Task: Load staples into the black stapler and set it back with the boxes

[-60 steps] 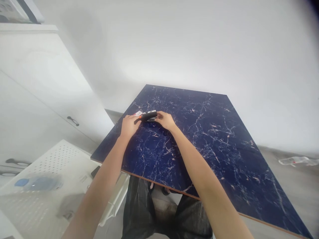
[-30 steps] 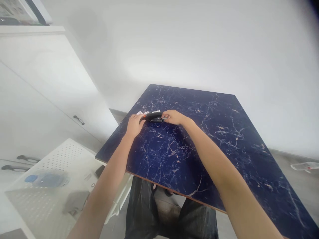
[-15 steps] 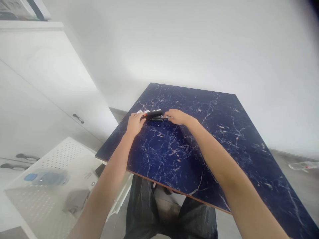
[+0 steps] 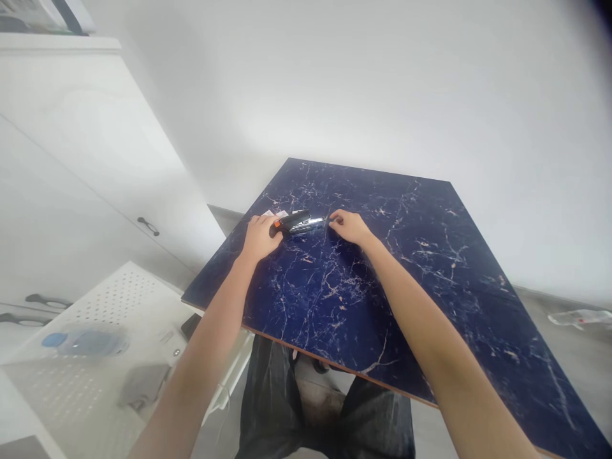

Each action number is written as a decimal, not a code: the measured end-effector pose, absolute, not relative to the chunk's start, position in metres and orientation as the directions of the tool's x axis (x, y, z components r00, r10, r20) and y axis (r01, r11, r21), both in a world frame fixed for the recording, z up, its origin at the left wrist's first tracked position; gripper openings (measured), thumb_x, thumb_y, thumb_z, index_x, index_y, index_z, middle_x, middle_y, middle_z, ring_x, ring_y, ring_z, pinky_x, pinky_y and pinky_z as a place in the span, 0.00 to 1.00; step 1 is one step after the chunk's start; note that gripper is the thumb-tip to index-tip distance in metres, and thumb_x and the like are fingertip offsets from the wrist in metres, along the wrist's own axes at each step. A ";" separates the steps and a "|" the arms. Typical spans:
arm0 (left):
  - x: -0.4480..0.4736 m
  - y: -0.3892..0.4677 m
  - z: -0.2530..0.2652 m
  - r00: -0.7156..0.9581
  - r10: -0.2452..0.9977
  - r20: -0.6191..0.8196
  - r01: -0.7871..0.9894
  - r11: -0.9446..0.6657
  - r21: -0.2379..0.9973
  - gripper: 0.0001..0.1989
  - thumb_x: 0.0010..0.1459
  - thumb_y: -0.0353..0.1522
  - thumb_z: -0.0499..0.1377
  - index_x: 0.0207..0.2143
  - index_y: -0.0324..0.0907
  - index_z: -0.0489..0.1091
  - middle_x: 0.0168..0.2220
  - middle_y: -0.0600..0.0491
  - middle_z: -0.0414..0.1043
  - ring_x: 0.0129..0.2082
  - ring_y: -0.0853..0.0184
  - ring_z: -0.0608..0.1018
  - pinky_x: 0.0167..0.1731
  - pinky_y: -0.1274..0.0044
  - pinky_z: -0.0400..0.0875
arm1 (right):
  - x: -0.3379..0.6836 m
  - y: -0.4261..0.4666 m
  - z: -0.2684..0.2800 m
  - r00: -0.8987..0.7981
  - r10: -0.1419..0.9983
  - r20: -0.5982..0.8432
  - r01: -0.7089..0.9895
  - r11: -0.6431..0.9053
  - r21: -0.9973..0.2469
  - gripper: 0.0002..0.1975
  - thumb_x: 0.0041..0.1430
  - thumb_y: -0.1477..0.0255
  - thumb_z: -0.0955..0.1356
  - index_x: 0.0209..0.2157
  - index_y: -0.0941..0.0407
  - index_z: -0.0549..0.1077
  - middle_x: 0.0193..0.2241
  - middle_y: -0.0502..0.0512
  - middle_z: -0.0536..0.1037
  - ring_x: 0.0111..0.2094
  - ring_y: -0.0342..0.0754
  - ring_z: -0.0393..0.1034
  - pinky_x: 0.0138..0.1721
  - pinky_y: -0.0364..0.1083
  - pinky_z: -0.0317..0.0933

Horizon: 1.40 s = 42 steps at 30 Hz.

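Stapler [image 4: 296,218] sits open on the table [image 4: 354,306], my left hand [image 4: 261,238] clamped on its rear, right hand [image 4: 351,227] just off its tip, pinch unclear; probably mid-service, next move needs left steady.

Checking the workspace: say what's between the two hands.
In the head view, a black stapler lies there, one end in the left hand, the other toward the right hand.

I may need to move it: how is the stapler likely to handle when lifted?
The stapler would probably feel stiff, given its straight, shiny strip. Its black top may flap, since it angles up from that strip.
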<state>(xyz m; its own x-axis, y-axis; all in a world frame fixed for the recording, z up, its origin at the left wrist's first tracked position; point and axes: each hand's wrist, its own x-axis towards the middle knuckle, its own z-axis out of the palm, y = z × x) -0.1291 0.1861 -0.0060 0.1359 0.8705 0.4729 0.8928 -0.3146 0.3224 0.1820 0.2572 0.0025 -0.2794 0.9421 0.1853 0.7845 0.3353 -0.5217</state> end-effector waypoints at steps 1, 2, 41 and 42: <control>-0.129 0.185 -0.005 0.141 0.873 0.467 0.895 -0.314 0.317 0.23 0.58 0.33 0.62 0.57 0.44 0.73 0.51 0.48 0.77 0.52 0.50 0.72 0.56 0.59 0.67 | 0.177 0.255 0.002 -0.297 0.937 0.184 0.781 0.349 -0.518 0.12 0.62 0.71 0.71 0.48 0.55 0.79 0.39 0.55 0.84 0.40 0.51 0.78 0.51 0.50 0.68; -0.128 0.185 -0.004 0.144 0.876 0.460 0.896 -0.313 0.315 0.23 0.58 0.33 0.62 0.56 0.45 0.74 0.51 0.48 0.77 0.52 0.49 0.72 0.56 0.59 0.67 | 0.171 0.254 0.002 -0.298 0.936 0.188 0.772 0.352 -0.530 0.13 0.62 0.71 0.71 0.49 0.54 0.79 0.42 0.55 0.84 0.42 0.51 0.79 0.52 0.50 0.68; -0.125 0.186 -0.014 0.179 0.889 0.422 0.813 -0.375 0.446 0.20 0.69 0.41 0.55 0.57 0.44 0.74 0.61 0.44 0.70 0.62 0.54 0.71 0.65 0.59 0.63 | 0.099 0.196 0.007 -0.228 0.955 0.192 0.728 0.298 -0.617 0.18 0.59 0.81 0.67 0.50 0.55 0.76 0.44 0.58 0.83 0.45 0.54 0.79 0.52 0.51 0.69; -0.123 0.184 -0.012 0.213 0.886 0.413 0.790 -0.405 0.461 0.20 0.68 0.40 0.56 0.57 0.45 0.74 0.62 0.45 0.69 0.63 0.54 0.70 0.65 0.60 0.63 | 0.099 0.196 0.005 -0.204 0.961 0.187 0.692 0.277 -0.666 0.20 0.58 0.81 0.67 0.52 0.55 0.74 0.44 0.57 0.83 0.44 0.52 0.79 0.51 0.50 0.70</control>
<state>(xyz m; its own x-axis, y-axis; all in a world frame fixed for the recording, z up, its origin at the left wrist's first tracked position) -0.1232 0.1840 -0.0122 0.2129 0.8855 0.4130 0.7900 -0.4047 0.4606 0.0991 0.1964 0.0048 -0.2040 0.9609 0.1874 0.6924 0.2769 -0.6662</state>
